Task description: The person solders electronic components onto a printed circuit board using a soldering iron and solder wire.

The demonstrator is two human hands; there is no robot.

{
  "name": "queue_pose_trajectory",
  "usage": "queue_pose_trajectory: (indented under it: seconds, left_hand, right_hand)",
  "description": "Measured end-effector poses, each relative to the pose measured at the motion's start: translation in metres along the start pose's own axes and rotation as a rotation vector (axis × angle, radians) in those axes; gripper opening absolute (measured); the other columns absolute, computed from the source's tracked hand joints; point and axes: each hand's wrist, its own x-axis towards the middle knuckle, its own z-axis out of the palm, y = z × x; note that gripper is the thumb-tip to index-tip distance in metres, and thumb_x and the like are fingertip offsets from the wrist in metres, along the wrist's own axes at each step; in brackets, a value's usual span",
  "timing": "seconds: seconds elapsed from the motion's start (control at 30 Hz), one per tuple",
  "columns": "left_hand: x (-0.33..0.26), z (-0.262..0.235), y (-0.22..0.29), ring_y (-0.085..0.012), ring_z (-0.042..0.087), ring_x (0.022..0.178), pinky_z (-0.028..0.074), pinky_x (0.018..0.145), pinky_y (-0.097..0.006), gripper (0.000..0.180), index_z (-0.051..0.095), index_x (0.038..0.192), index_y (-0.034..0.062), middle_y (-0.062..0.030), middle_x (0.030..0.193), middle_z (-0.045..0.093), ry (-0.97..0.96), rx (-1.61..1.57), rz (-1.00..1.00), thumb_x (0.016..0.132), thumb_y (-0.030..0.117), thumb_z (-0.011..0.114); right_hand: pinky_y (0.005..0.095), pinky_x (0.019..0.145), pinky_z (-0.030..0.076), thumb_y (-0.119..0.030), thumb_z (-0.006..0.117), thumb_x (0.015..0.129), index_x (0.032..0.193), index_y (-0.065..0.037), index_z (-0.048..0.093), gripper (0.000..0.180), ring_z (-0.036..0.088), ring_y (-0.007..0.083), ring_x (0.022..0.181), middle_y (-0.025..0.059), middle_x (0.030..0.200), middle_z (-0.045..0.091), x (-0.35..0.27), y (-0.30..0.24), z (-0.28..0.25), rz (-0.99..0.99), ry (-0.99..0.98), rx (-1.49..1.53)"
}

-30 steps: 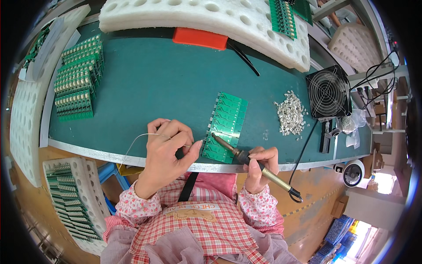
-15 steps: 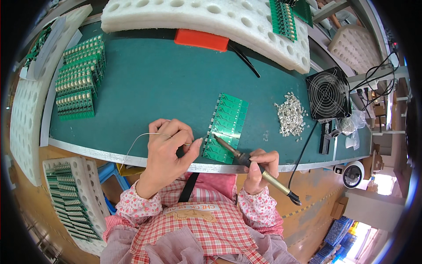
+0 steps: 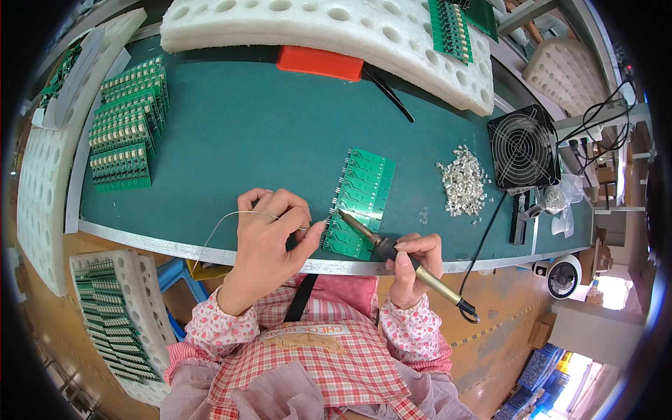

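Note:
A green circuit board panel (image 3: 365, 185) lies on the teal mat by the bench's front edge, with a row of small metal pins along its left side. My right hand (image 3: 416, 269) grips a soldering iron (image 3: 381, 246), its tip touching or just over the panel's left part. Pinched in my left hand (image 3: 274, 234) is thin solder wire (image 3: 222, 222), which loops out leftward and passes over the fingers. The wire's end reaches the pins close to the iron's tip. Whether solder is melting there is too small to tell.
A heap of small whitish metal parts (image 3: 464, 183) lies right of the panel, beside a black fan (image 3: 523, 148). Stacked boards (image 3: 126, 126) stand at the left. Tweezers (image 3: 389, 95), a red box (image 3: 320, 63) and white foam (image 3: 280, 28) lie at the back.
The iron's tip has shifted very slightly left and up along the panel, my right hand moving slightly with it. My left hand with the wire has moved a little right.

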Motion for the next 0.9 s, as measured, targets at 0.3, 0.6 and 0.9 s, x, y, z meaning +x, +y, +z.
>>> queue_pose_trajectory:
  seconds: [0.3,0.6,0.9]
  left_hand:
    - [-0.0001,-0.0001,0.0005,-0.0159,0.048,0.064,0.031,0.079,-0.036,0.023,0.049,0.064,0.0092,0.0025,0.071,0.052,0.0,0.011,0.001,0.073,0.01,0.071]
    - [-0.0004,-0.0005,-0.0007,-0.0161,0.049,0.063,0.033,0.079,-0.035,0.023,0.049,0.063,0.0087,0.0008,0.069,0.052,0.034,-0.017,-0.013,0.073,0.008,0.07]
    - [-0.0047,-0.0088,-0.0038,-0.0159,0.052,0.064,0.034,0.082,-0.036,0.023,0.048,0.059,0.0064,-0.0011,0.067,0.053,-0.054,-0.138,-0.068,0.071,0.004,0.067]
  right_hand:
    - [0.0232,0.047,0.038,-0.012,0.06,0.082,0.085,-0.001,0.05,0.016,0.048,0.01,0.05,0.0062,0.063,0.054,0.0012,-0.0024,0.0012,0.0,-0.006,-0.006]
    - [0.0231,0.046,0.038,-0.011,0.058,0.082,0.086,0.0,0.049,0.015,0.046,0.0094,0.048,0.0064,0.064,0.053,0.0001,0.0019,0.0011,-0.049,0.004,-0.037]
    - [0.0222,0.043,0.036,-0.017,0.056,0.08,0.082,0.0,0.045,0.02,0.042,0.0094,0.046,0.008,0.063,0.049,-0.0071,-0.0043,0.0063,-0.014,0.168,0.107]
